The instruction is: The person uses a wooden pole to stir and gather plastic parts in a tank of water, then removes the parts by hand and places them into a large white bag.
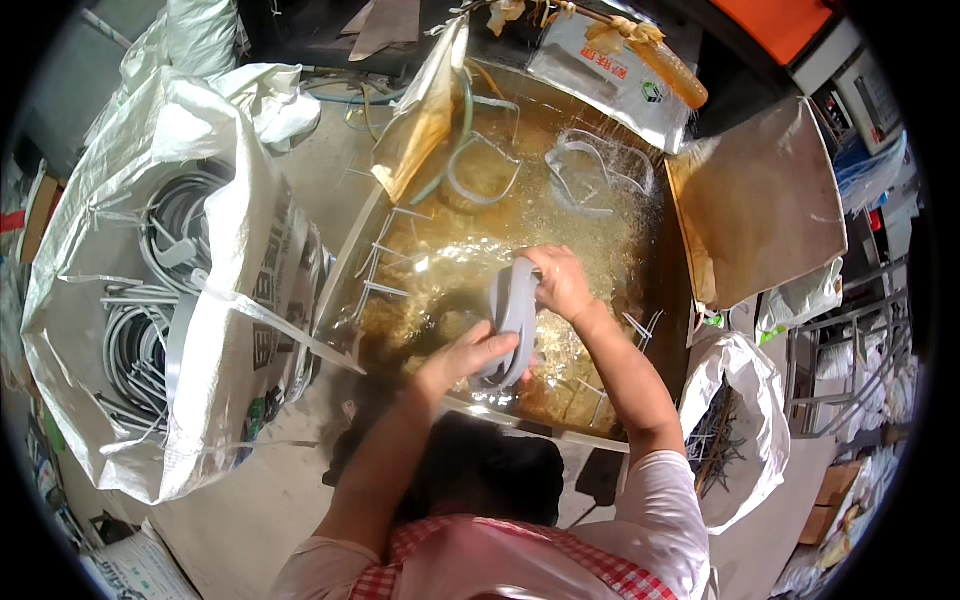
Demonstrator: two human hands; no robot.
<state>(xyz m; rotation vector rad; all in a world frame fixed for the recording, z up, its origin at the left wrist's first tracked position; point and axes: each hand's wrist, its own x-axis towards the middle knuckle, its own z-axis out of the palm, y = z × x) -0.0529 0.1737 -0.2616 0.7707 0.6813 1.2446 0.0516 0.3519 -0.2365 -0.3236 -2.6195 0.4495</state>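
Note:
Over the front middle of a water-filled tank [342, 262], both my hands grip a coil of grey plastic strip [515, 310], standing nearly on edge. My left hand [466, 358] is closed on its lower left side, thumb lying across the strip. The upper right side is held by my right hand [562, 282], fingers curled over the edge. The coil's lower end is close to the bright, rippling water, and I cannot tell whether it touches. Farther back, a pale strip loop [487, 172] and more clear looped strips [585, 178] lie in the brownish water, where it bubbles.
A large white woven sack [85, 260] at left holds several grey coils [135, 350]. Right of the tank stand a brown-stained board [760, 210] and a white sack [762, 400] of thin grey sticks. Thin rods [378, 250] line the tank's left side. A silver sheet [610, 85] covers its back edge.

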